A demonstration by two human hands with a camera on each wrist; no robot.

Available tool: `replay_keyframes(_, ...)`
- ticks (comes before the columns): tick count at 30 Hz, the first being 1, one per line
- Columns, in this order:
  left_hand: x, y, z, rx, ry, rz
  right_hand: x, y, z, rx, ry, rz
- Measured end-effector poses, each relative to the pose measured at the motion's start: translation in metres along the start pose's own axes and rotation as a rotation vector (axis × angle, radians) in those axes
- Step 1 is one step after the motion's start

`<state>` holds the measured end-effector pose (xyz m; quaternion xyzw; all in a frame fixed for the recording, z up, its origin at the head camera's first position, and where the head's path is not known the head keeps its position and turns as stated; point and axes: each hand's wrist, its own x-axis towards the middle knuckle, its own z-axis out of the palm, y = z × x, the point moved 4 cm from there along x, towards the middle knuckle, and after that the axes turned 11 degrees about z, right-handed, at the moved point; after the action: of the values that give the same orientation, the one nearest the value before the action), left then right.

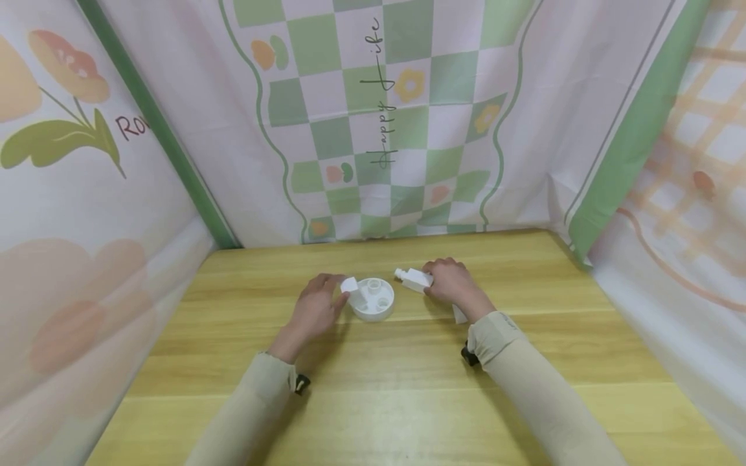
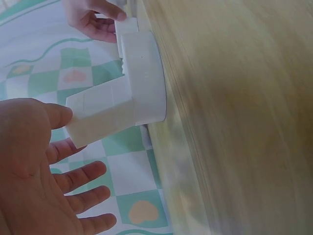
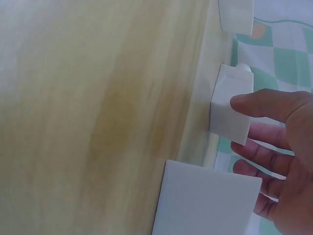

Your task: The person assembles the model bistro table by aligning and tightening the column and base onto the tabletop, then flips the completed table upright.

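A round white base (image 1: 373, 316) with several ring-shaped sockets sits on the table between the hands. My left hand (image 1: 316, 305) pinches the outer end of a white rectangular block (image 2: 100, 110) between thumb and index finger; the block tilts out of the base, its lower end hidden inside the rim. The other left fingers are spread. To the right of the base, my right hand (image 1: 453, 283) grips a second white block (image 1: 416, 280) with a threaded-looking round peg pointing left. In the right wrist view its thumb presses one face of this block (image 3: 231, 105), fingers behind.
A flat-faced white piece (image 3: 208, 200) stands on the table near the right wrist, mostly hidden by the arm in the head view. The wooden table (image 1: 373, 401) meets a printed cloth wall (image 1: 396, 129) at the back, with cloth on both sides.
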<state>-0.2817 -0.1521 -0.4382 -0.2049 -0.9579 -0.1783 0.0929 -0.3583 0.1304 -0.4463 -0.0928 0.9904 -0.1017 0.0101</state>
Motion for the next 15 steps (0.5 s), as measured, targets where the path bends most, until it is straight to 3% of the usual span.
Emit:
replay_keyframes(7,-0.0001,-0.0009,0.0009,0.000,-0.002,0.004,0.0046,0.0015,0.0056,-0.029,-0.036,0.017)
replay_keyframes(15,-0.0001,0.0007,-0.0006,0.004,0.012,0.020,0.0044,0.0022,0.0044,0.005,-0.019,0.045)
